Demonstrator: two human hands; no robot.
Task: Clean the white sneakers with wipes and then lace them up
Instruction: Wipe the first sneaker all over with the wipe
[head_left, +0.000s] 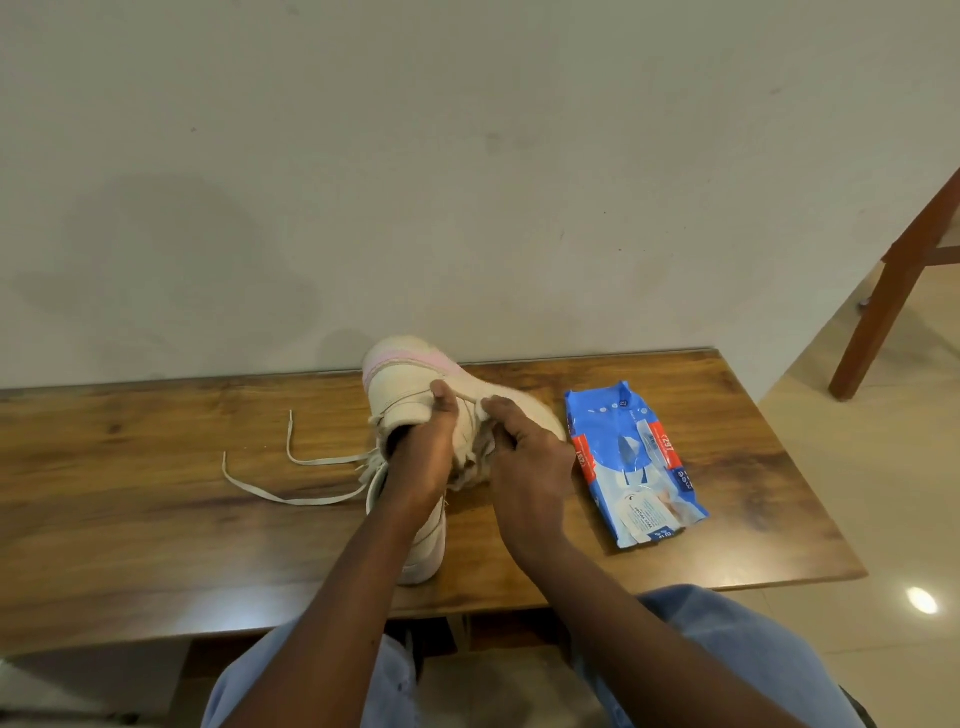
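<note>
White wipe (481, 410) pinched by right hand (525, 462) on sneaker (402, 382)

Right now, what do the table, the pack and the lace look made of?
Table: wood or wood-look laminate with a satin finish; brown grain and knots show. Pack: thin plastic film, glossy; it crinkles and glints. Lace: flat woven fabric, matte, probably cotton or polyester; it lies limp in loops.
</note>
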